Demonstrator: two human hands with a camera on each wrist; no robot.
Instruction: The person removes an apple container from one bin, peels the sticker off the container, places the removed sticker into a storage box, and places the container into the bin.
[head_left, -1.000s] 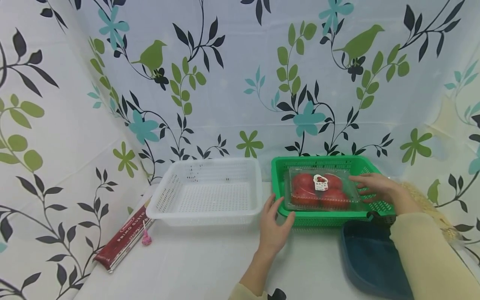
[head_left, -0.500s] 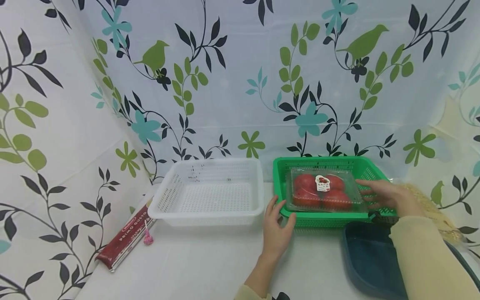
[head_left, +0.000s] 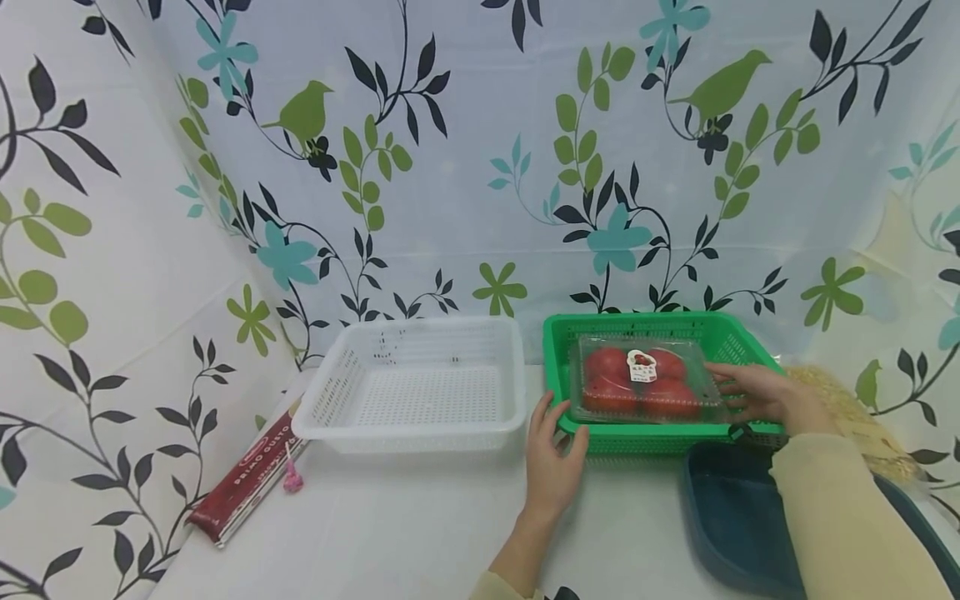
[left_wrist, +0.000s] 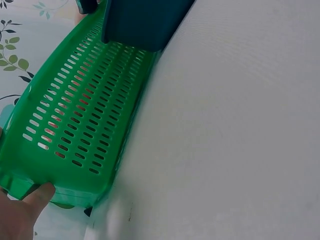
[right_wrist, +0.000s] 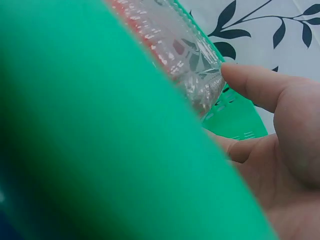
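Observation:
In the head view a clear plastic box of tomatoes (head_left: 641, 400), with a white label, sits in a green slotted basket (head_left: 660, 435). My left hand (head_left: 553, 467) holds the basket's front left corner. Its thumb (left_wrist: 42, 195) lies against the outside of the wall in the left wrist view. Over the basket's right side reaches my right hand (head_left: 768, 396), its fingers fairly straight. A fingertip touches the end of the box in the right wrist view, where the blurred basket hides part of that hand.
Left of the green basket stands a white slotted basket (head_left: 427, 396). A dark blue tub (head_left: 738, 508) is at front right, partly under my sleeve. A red spaghetti packet (head_left: 255, 471) and a pink lollipop (head_left: 293, 481) lie at left. Behind my right arm is a yellowish bag (head_left: 862, 417).
My right hand and forearm have shifted slightly at the box's right end. My left hand has settled a little closer against the basket corner. The tomato box stays in place.

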